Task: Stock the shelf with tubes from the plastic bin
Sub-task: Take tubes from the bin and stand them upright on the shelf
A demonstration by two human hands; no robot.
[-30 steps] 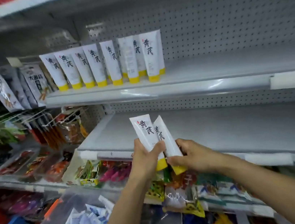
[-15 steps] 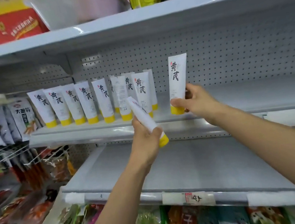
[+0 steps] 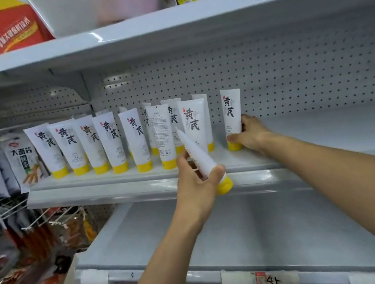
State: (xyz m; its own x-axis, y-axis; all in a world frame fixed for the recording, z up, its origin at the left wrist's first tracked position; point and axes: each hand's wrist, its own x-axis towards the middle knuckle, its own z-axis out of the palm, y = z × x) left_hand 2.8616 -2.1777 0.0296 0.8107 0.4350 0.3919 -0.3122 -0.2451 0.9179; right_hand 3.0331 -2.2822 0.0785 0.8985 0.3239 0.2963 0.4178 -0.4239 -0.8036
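Note:
Several white tubes with yellow caps [image 3: 112,142] stand cap-down in a row on the grey shelf [image 3: 325,137]. My right hand [image 3: 251,134] grips one more upright tube [image 3: 232,116] that stands on the shelf just right of the row, a small gap away. My left hand [image 3: 196,184] holds another tube [image 3: 198,157] tilted, yellow cap toward me, in front of the shelf edge. The plastic bin is out of view.
Right of the held tube the shelf is bare back to the pegboard wall [image 3: 292,74]. A lower grey shelf [image 3: 242,230] lies beneath. Snack packets [image 3: 21,158] hang at left, boxes and jars sit on the top shelf [image 3: 165,27].
Both hands rose from the lower shelf front to the upper shelf. My right hand carried its tube down onto the shelf beside the row; the left still holds its tube tilted.

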